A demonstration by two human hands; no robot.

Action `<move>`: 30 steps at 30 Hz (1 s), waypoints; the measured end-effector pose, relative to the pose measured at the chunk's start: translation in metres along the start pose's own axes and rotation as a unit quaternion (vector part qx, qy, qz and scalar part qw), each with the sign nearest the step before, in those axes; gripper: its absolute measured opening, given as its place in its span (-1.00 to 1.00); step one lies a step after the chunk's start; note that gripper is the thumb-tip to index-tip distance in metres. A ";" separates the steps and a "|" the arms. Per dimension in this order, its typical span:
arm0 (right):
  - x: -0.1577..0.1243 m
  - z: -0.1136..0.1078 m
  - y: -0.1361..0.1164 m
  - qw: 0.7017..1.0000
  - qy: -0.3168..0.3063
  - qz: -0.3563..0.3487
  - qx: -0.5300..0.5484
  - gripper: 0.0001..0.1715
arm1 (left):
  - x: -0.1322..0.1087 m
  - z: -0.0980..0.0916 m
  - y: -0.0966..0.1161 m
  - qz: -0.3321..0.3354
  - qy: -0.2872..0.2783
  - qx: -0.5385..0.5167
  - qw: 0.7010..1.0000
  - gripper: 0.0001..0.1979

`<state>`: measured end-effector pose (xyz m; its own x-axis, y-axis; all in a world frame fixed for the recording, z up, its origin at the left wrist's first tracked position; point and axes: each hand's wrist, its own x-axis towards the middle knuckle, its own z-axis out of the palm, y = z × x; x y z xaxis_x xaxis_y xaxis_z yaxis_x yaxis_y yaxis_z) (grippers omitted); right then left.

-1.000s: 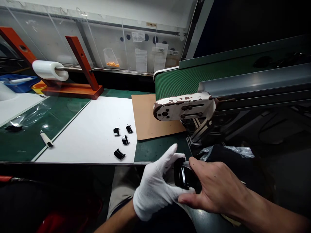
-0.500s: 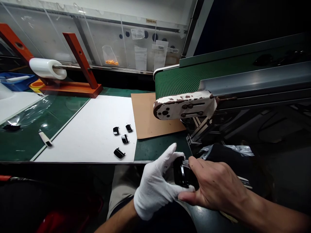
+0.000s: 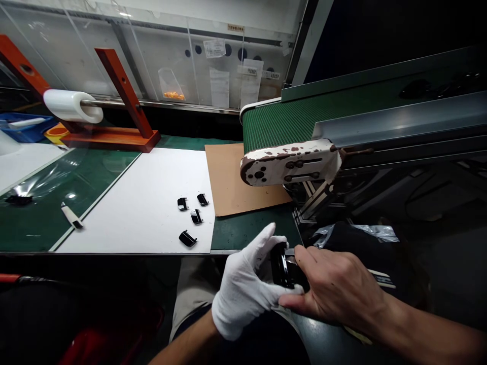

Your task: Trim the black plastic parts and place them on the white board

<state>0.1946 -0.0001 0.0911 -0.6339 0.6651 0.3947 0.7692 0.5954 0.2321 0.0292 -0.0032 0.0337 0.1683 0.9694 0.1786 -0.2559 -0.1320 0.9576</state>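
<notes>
My left hand (image 3: 245, 286), in a white glove, is curled around a glossy black plastic part (image 3: 282, 266) held low in front of me, just off the bench's near edge. My bare right hand (image 3: 335, 289) grips the same part from the right, its fingertips pinching at the top edge. Several small black plastic parts (image 3: 192, 218) lie loose on a white sheet (image 3: 144, 203) on the bench, to the upper left of my hands.
A green conveyor belt (image 3: 281, 124) with a chipped white end bracket (image 3: 291, 162) juts in from the right above a brown cardboard sheet (image 3: 228, 177). A film roll (image 3: 72, 106) sits on an orange stand. A small knife (image 3: 71, 216) lies on the green mat. Bagged material (image 3: 361, 238) lies at right.
Both hands have lifted slightly with the black part. The view has dipped a little. Nothing on the bench has moved.
</notes>
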 end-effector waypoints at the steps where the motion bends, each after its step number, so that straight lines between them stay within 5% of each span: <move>1: 0.000 0.000 0.000 1.000 0.001 -0.002 0.001 -0.10 | 0.000 0.000 0.000 0.000 0.001 0.005 1.000 -0.03; 22: -0.004 0.005 0.000 1.000 0.005 -0.010 0.030 -0.23 | 0.006 0.001 0.001 -0.058 0.017 -0.011 0.998 -0.06; 30: -0.005 0.001 -0.016 0.991 0.099 0.037 0.085 -0.29 | 0.009 0.009 -0.004 -0.096 -0.036 -0.246 0.964 0.06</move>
<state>0.1858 -0.0126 0.0848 -0.5349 0.6188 0.5752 0.7776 0.6269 0.0487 0.0399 0.0043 0.0334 0.3187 0.9470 0.0404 -0.6311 0.1802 0.7545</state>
